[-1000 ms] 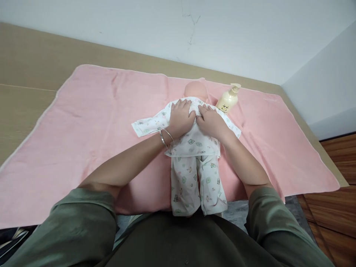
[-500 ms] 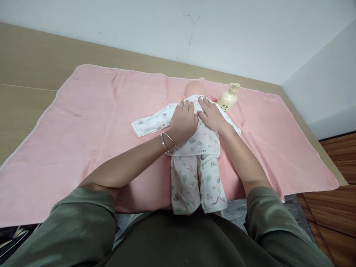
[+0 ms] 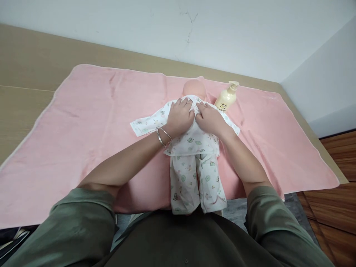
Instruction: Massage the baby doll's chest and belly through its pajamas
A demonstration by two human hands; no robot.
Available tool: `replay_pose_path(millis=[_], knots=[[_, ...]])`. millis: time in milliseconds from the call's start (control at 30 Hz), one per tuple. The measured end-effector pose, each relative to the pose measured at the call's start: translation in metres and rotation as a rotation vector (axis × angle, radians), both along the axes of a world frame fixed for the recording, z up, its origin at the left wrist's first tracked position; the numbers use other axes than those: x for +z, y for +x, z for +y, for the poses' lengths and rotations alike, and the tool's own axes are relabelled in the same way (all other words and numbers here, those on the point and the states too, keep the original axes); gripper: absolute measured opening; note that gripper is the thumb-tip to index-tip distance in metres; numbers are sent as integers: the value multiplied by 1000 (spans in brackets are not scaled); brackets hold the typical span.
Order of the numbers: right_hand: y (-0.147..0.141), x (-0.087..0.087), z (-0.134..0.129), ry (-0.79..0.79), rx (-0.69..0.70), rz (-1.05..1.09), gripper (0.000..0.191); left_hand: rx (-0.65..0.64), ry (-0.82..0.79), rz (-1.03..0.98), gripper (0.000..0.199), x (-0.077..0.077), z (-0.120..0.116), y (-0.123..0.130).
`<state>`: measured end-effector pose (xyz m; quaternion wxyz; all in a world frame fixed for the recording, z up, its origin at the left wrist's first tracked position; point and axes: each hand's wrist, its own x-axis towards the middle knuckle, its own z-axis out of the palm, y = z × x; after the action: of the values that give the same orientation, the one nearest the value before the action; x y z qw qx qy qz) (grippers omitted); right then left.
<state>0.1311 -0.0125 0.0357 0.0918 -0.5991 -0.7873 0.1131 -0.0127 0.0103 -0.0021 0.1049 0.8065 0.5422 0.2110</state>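
A doll in a white patterned top (image 3: 198, 142) and matching trousers (image 3: 185, 183) lies on a pink blanket (image 3: 83, 122). Its bald head (image 3: 194, 89) points to the wall, and no face shows. My left hand (image 3: 180, 118), with a silver bangle at the wrist, rests on the upper left of the top, fingers laid over the cloth. On the upper right of the top lies my right hand (image 3: 210, 118), its fingers bent a little on the fabric. Both thumbs are near each other at the middle. Neither hand grips anything.
Right of the doll's head, a cream pump bottle (image 3: 226, 97) leans on the blanket. The wooden table (image 3: 36, 46) shows behind and left of the blanket, against a pale wall (image 3: 139, 26). Brown wooden panels (image 3: 333, 211) stand at the lower right.
My left hand has shifted slightly left, its fingers more spread. My right hand's fingers have drawn back a little and bent, and a small gap has opened between the hands.
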Motion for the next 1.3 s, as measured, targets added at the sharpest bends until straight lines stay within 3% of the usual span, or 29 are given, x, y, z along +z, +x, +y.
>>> replay_pose_path(millis=[200,300,467,600,767,1033,1300], knots=[[12,-15,24,-32,4,55,68,-59,-5,24,58,1,-9,2],[4,-14,13,4,-19,8,63,-51,-42,17,60,0,1,-2],[-9,-9,-6,120,23,-70,54,-34,30,-26,53,-8,13,-4],[-3,-12,6,89,-25,17,51,24,80,-40,52,-15,3,3],[4,-22,22,53,-112,31,60,27,149,-58,51,-20,-4,7],[-7,-10,-3,130,2,-24,44,-11,98,-76,55,-18,12,-1],[3,-22,22,48,-82,56,60,-12,84,-89,53,-17,8,0]])
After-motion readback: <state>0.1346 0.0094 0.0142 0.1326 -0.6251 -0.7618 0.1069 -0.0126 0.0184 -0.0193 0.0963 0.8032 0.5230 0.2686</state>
